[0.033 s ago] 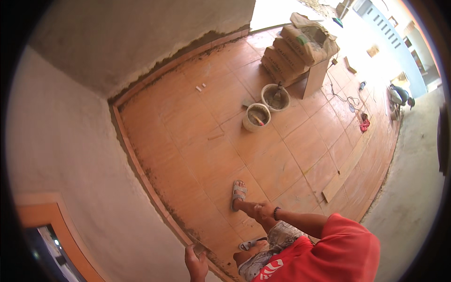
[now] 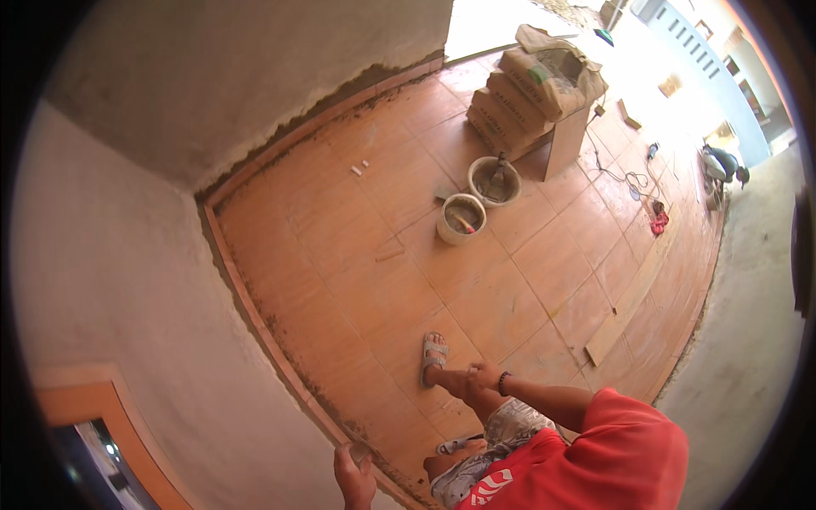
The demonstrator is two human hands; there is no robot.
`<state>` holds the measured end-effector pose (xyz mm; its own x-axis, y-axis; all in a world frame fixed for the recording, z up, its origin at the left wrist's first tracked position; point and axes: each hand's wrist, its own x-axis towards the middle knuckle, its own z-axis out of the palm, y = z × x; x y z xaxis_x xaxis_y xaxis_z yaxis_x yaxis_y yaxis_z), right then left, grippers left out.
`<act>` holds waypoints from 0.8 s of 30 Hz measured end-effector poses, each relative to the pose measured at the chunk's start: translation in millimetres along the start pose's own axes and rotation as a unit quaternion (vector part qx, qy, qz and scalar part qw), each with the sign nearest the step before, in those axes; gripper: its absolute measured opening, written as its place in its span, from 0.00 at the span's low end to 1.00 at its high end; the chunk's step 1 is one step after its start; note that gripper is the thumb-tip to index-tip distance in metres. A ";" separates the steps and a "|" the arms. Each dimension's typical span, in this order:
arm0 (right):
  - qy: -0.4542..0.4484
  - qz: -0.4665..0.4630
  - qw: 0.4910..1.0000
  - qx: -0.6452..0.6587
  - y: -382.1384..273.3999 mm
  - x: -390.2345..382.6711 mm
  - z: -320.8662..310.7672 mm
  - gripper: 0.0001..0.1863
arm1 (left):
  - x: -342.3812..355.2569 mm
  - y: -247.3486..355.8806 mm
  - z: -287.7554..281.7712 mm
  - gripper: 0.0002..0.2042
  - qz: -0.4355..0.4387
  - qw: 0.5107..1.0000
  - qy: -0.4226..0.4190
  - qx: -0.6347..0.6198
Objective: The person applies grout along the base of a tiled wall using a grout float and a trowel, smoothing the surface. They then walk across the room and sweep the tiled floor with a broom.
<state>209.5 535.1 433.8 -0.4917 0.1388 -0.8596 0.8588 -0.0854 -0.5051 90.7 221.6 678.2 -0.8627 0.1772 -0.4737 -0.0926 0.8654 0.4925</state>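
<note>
Orange skirting (image 2: 274, 353) is still work spot: L hand (image 2: 355, 483) stays, fingers round grey pc (image 2: 359, 452), R hand (image 2: 485, 375) on leg (image 2: 453, 382), grip unclear to me.

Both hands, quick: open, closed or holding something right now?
Left hand: seems closed on a small greyish thing, unclear what.
Right hand: over the leg; open or closed can't be told.

Orange tile floor (image 2: 357, 263) fills mid-frame, rough grey plaster wall (image 2: 255, 76) upper left, paler wall (image 2: 127, 255) left, orange-framed opening (image 2: 85, 402) lower left, right-hand wall (image 2: 752, 280) grey, pale-blue slotted panel (image 2: 718, 93) and white glare (image 2: 489, 30) toward upper right.
</note>
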 end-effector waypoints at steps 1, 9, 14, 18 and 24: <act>0.040 -0.018 0.999 -0.017 -11.9 -4.5 -19.6 0.10 | 7.9 17.7 -5.7 0.18 -0.006 1.000 0.003 0.013; 0.271 0.108 0.931 0.219 97.9 -78.0 -102.2 0.09 | 54.7 88.6 -40.7 0.19 -0.055 0.970 -0.106 -0.214; 0.306 0.216 0.876 0.303 221.0 -141.4 -72.6 0.07 | 74.5 180.3 -45.5 0.17 0.156 0.981 -0.062 0.097; 0.300 0.195 0.833 0.421 206.9 -180.8 -63.9 0.07 | 98.9 234.5 -40.8 0.18 0.198 0.974 -0.067 0.090; 0.356 0.184 0.758 0.515 167.0 -174.6 -95.8 0.07 | 186.8 216.4 9.4 0.17 0.109 0.974 -0.118 0.160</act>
<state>452.6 591.0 507.0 0.2715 0.3843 -0.8824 0.1713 -0.9215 -0.3486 -85.8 446.4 689.4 -0.7022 0.4440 -0.5565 0.2728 0.8898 0.3658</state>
